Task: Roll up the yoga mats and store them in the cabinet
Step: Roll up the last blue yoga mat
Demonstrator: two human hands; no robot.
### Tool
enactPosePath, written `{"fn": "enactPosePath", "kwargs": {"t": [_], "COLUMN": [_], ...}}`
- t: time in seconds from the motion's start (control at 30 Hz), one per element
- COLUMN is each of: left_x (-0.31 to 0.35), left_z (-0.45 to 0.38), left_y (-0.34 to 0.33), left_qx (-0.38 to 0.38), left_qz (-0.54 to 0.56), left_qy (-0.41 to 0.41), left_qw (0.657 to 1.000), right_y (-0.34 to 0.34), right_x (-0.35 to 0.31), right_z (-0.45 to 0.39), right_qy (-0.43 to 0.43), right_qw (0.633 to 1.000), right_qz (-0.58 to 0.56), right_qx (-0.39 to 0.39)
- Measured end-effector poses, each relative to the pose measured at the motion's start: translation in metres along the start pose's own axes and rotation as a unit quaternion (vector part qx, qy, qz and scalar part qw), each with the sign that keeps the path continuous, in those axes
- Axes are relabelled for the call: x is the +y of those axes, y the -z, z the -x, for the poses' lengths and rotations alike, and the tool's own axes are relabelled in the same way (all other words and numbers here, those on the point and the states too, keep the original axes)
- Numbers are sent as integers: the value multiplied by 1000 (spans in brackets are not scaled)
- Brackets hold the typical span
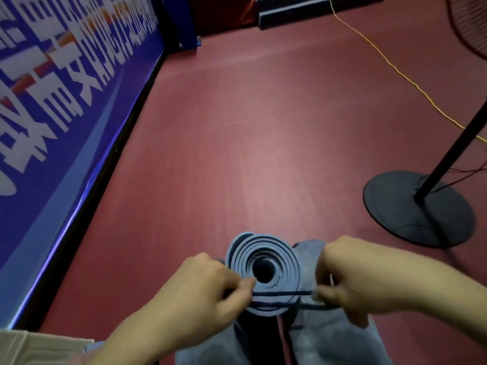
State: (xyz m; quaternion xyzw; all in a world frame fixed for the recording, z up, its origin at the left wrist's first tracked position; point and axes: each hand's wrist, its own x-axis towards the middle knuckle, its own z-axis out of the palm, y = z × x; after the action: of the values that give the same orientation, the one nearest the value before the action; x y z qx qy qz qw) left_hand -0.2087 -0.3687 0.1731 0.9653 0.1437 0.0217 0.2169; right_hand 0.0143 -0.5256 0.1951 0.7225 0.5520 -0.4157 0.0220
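rolled mat [263, 270]: upright between the person's knees, frame 6 o'clock | cord [283, 295]: across mat's near end, left hand [203, 293] at its 9 o'clock, right hand [350, 280] at 3 | banner wall [58, 101]: 9–11 o'clock | fan base [419, 209]: on floor, 2 o'clock of mat | cable [390, 64]: on floor, 1 o'clock

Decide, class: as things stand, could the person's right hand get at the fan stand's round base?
Probably not right now. The right hand is pinching the dark cord across the rolled yoga mat. The round base sits apart on open floor with nothing between, but looks beyond easy reach.
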Motion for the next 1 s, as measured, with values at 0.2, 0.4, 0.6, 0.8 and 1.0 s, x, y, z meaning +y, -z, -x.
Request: {"fn": "enactPosePath", "kwargs": {"t": [0.2,0.4,0.6,0.8,1.0], "left_x": [4,-16,-50,-81,-111], "left_z": [-1,10,9,-17,-63], "left_y": [-11,-5,-28,-67,-90], "left_qx": [10,-70,-115,-99,-75], "left_qz": [-191,-177,-113,-72,-58], "left_qy": [85,219,228,207,194], "left_qw": [978,957,960,971,976], "right_y": [-14,-22,-26,-29,-13], "right_x": [-35,-2,35,65,64], "right_z": [-2,-35,-53,-96,-140], "right_qy": [-23,39,26,52,104], "right_qw": [968,951,985,988,983], "right_qz": [206,187,117,91,43], "right_qx": [142,242,126,112,143]}}
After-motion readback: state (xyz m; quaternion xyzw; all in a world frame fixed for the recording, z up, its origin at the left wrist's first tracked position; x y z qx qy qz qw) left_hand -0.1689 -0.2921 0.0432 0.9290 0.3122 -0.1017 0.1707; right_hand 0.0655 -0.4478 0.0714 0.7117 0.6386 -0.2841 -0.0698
